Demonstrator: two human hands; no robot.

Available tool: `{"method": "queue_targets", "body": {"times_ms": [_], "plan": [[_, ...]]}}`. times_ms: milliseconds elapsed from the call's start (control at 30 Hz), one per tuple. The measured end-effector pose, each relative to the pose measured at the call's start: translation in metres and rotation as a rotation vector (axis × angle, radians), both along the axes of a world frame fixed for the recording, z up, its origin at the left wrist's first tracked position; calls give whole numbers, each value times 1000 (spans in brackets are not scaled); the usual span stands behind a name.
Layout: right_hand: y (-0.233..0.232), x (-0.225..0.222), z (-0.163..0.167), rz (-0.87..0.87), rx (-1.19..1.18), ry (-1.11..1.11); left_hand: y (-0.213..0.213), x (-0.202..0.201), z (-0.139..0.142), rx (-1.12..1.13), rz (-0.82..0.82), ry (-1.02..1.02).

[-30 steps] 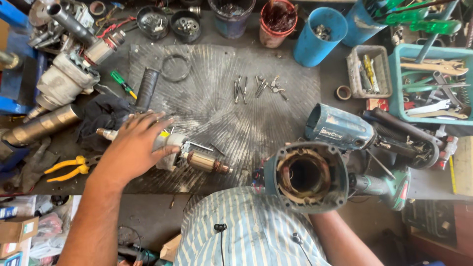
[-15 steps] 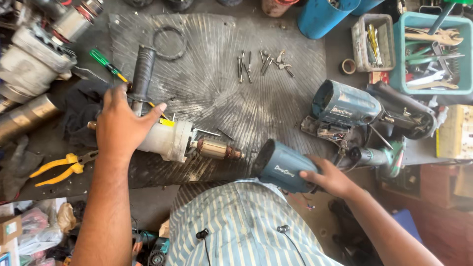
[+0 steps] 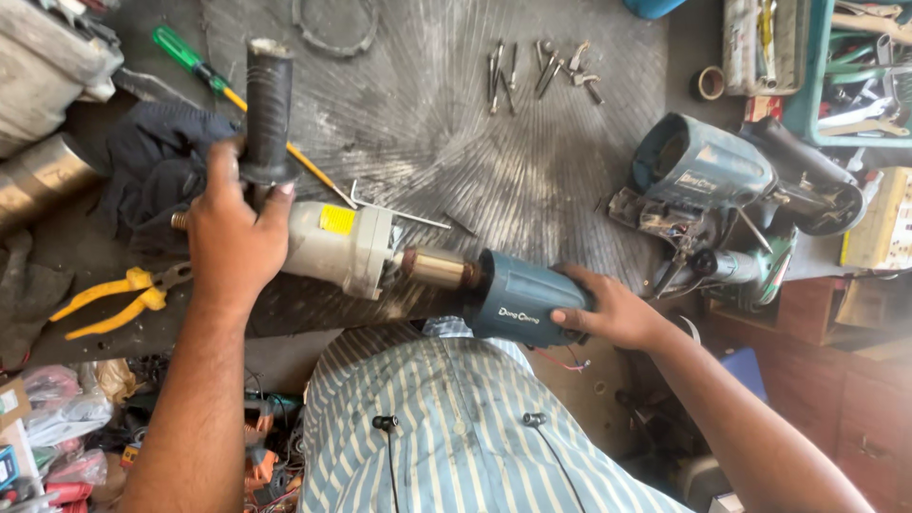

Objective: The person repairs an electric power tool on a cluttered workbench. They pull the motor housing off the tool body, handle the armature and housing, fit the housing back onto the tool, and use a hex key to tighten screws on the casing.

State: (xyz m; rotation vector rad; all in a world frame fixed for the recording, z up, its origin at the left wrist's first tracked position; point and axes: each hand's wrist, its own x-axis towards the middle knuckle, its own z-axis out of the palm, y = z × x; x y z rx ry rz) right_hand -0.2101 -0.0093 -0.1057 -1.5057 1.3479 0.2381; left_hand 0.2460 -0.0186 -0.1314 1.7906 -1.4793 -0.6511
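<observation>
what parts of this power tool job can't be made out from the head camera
Head view, hidden or cut off:
- Rear end of the grey gear housing: covered by the left hand.
- Far end of the armature: inside the blue motor housing, so how deep it sits cannot be told.
- Underside of that housing: behind the right hand.
- Green tool tray: cut by the top and right edges.
- Loose screws: too small to tell types.

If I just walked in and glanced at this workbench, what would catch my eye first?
Most likely the half-open power tool at the centre: the left hand grips its pale front section by the black side handle, while the right hand holds the blue-grey motor housing over the copper-coloured armature. Next, the yellow pliers at the left edge and the loose screws up top.
</observation>
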Motion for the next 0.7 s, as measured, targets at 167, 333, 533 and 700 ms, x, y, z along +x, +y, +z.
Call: {"method": "queue_targets", "body": {"times_ms": [167, 333, 533, 700], "plan": [[-7, 33, 15, 30, -110, 1, 2, 6, -4, -5, -1, 47], [-14, 60, 21, 88, -147, 13, 8, 11, -4, -33, -35, 47], [-16, 83, 21, 110, -112, 89, 11, 14, -5, -45, -52, 95], [-20, 90, 18, 127, -115, 56, 14, 17, -6, -106, -63, 120]]}}
